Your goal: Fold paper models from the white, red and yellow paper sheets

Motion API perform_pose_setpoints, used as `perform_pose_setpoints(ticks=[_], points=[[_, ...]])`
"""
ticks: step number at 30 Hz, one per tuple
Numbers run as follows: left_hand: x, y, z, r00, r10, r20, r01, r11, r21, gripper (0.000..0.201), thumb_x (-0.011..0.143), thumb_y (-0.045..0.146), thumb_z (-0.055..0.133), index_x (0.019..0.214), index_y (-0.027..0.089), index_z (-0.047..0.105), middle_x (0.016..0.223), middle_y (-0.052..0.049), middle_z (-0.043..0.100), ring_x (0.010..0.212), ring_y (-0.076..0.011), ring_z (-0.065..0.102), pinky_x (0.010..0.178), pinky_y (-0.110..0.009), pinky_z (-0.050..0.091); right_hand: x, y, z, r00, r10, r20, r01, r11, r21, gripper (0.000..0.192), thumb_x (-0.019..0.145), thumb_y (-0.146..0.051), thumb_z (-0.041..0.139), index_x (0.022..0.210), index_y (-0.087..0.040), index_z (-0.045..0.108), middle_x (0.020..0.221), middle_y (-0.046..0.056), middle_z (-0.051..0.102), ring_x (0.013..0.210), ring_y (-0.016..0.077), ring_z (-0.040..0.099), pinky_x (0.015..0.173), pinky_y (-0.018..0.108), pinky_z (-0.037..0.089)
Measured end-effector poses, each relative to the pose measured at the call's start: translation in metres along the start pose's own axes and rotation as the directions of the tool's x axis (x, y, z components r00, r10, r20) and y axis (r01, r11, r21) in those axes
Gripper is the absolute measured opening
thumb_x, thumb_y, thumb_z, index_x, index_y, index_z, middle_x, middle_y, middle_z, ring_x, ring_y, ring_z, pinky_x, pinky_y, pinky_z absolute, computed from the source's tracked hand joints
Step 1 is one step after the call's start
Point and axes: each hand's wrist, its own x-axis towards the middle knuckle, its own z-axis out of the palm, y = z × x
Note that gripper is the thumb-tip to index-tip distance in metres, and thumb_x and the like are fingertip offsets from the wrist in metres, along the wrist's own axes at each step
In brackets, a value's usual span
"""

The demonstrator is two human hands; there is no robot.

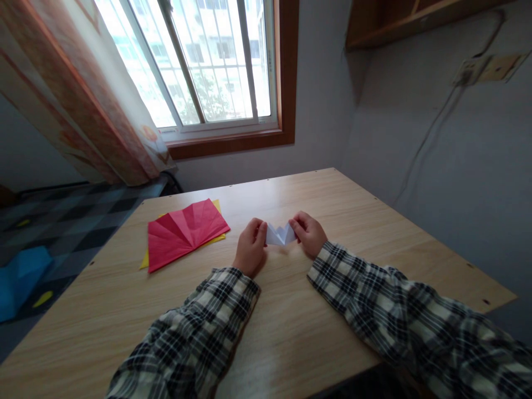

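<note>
A small piece of folded white paper [281, 235] is stretched between my two hands, a little above the table. Its pointed flaps stick up around a notch in the middle. My left hand [251, 244] pinches its left end between thumb and fingers. On the other side, my right hand [310, 233] pinches the right end the same way. The fingertips cover both ends of the paper.
Left of my hands, a creased red paper sheet [187, 231] lies over yellow paper [219, 238] on the wooden table [303, 327]. A blue thing [25, 277] lies on a checked surface beyond the left edge. A window [208, 66] and walls stand behind.
</note>
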Motion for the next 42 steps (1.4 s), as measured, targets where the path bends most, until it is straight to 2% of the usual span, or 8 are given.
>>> perform_pose_setpoints(ticks=[6,10,16,21,25,31,37,42], points=[[0.002,-0.009,0.000,0.994,0.015,-0.111,-0.009,0.999,0.048,0.023,0.096,0.036,0.043,0.080,0.020,0.050,0.069,0.002,0.055,0.063,-0.0135,0.051,0.058,-0.025,0.040,0.000,0.001,0.001,1.000,0.006,-0.018,-0.005,0.999,0.044,0.026,0.092,-0.045,0.048,0.079,-0.022,0.050,0.054,-0.006,0.051,0.046,0.0111,0.050,0.044,0.022,0.039],[0.002,-0.011,0.001,0.993,-0.063,-0.100,0.055,0.996,-0.076,0.023,0.097,0.040,0.040,0.087,0.021,0.048,0.082,-0.001,0.064,0.074,-0.0158,0.060,0.066,-0.028,0.047,0.000,0.002,0.002,0.999,0.042,-0.026,-0.040,0.995,0.090,0.028,0.092,-0.048,0.046,0.081,-0.022,0.048,0.057,-0.006,0.055,0.045,0.0107,0.053,0.042,0.021,0.042],[0.004,-0.017,0.001,0.980,-0.113,-0.165,0.090,0.986,-0.144,0.025,0.095,0.044,0.046,0.084,0.021,0.047,0.072,0.002,0.057,0.066,-0.0142,0.057,0.060,-0.026,0.050,0.002,0.006,0.004,0.996,0.080,-0.025,-0.075,0.983,0.167,0.032,0.092,-0.054,0.045,0.085,-0.022,0.048,0.057,-0.005,0.059,0.046,0.0115,0.058,0.041,0.020,0.045],[0.007,-0.022,0.002,0.966,-0.232,-0.115,0.172,0.907,-0.385,0.025,0.093,0.044,0.050,0.087,0.020,0.046,0.076,0.003,0.057,0.068,-0.0125,0.061,0.066,-0.031,0.059,0.004,0.005,0.005,0.985,0.166,-0.039,-0.148,0.945,0.291,0.036,0.086,-0.058,0.048,0.085,-0.022,0.045,0.052,-0.007,0.058,0.044,0.0118,0.060,0.039,0.019,0.044],[0.007,-0.017,0.002,0.947,-0.306,-0.100,0.221,0.843,-0.490,0.017,0.096,0.036,0.048,0.091,0.019,0.045,0.080,0.001,0.062,0.070,-0.0122,0.066,0.068,-0.031,0.061,0.006,0.005,0.005,0.971,0.234,-0.043,-0.201,0.904,0.378,0.036,0.082,-0.058,0.052,0.085,-0.023,0.044,0.055,-0.007,0.058,0.045,0.0114,0.061,0.038,0.018,0.044],[0.010,-0.016,0.002,0.919,-0.383,-0.094,0.262,0.771,-0.580,0.014,0.096,0.032,0.047,0.093,0.019,0.047,0.080,-0.001,0.066,0.067,-0.0132,0.068,0.067,-0.031,0.061,0.008,0.001,0.006,0.936,0.351,-0.009,-0.296,0.803,0.517,0.026,0.084,-0.046,0.054,0.084,-0.023,0.041,0.058,-0.009,0.058,0.046,0.0104,0.062,0.041,0.018,0.046],[0.012,-0.018,0.002,0.921,-0.384,-0.071,0.258,0.734,-0.628,0.015,0.095,0.033,0.049,0.093,0.018,0.047,0.079,0.000,0.065,0.068,-0.0124,0.068,0.070,-0.031,0.061,0.009,-0.006,0.006,0.893,0.450,0.022,-0.361,0.686,0.631,0.018,0.086,-0.033,0.055,0.085,-0.023,0.040,0.060,-0.009,0.059,0.047,0.0085,0.062,0.045,0.016,0.049],[0.010,-0.017,0.002,0.935,-0.353,-0.029,0.272,0.768,-0.580,0.021,0.093,0.040,0.049,0.096,0.020,0.043,0.080,0.001,0.064,0.067,-0.0128,0.069,0.070,-0.032,0.060,0.010,-0.004,0.005,0.894,0.447,0.021,-0.370,0.714,0.594,0.017,0.089,-0.035,0.051,0.087,-0.023,0.040,0.061,-0.007,0.062,0.048,0.0103,0.064,0.046,0.018,0.051]])
